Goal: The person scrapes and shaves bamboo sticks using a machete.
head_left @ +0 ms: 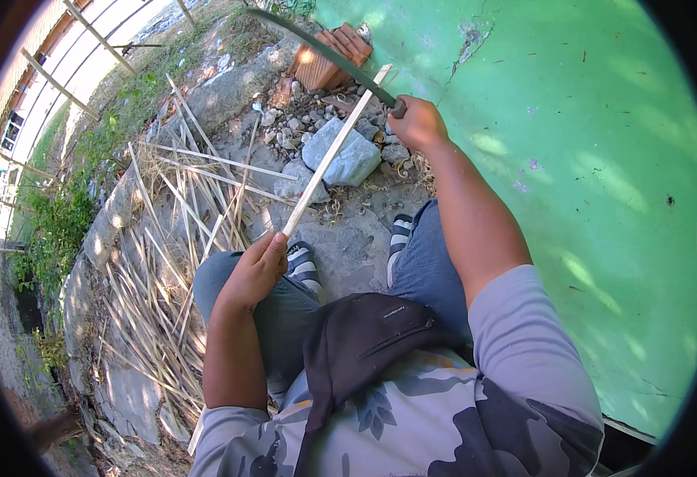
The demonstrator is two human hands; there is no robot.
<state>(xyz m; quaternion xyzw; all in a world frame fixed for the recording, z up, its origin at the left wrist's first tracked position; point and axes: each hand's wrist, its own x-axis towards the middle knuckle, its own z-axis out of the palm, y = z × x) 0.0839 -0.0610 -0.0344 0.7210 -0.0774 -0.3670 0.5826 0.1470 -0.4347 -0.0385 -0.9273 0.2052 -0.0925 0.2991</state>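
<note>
A pale wooden strip (329, 159) slants up and away between my knees, its near end gripped by my left hand (259, 266). My right hand (420, 125) is closed round the handle of a machete (317, 46), whose long dark blade points to the far left. Near its handle the blade crosses the strip close to the strip's far end; whether it has bitten into the wood I cannot tell. Under the strip lies a big pale rock (352, 157). To my left is a loose heap of similar thin strips (154, 302).
Broken orange bricks (325, 67) and small rubble (289, 127) lie beyond the rock. A green-painted floor (587, 199) spreads along my right. Green plants (58, 222) and wooden poles (58, 82) stand at the far left. My sandaled feet (303, 266) rest close to the rock.
</note>
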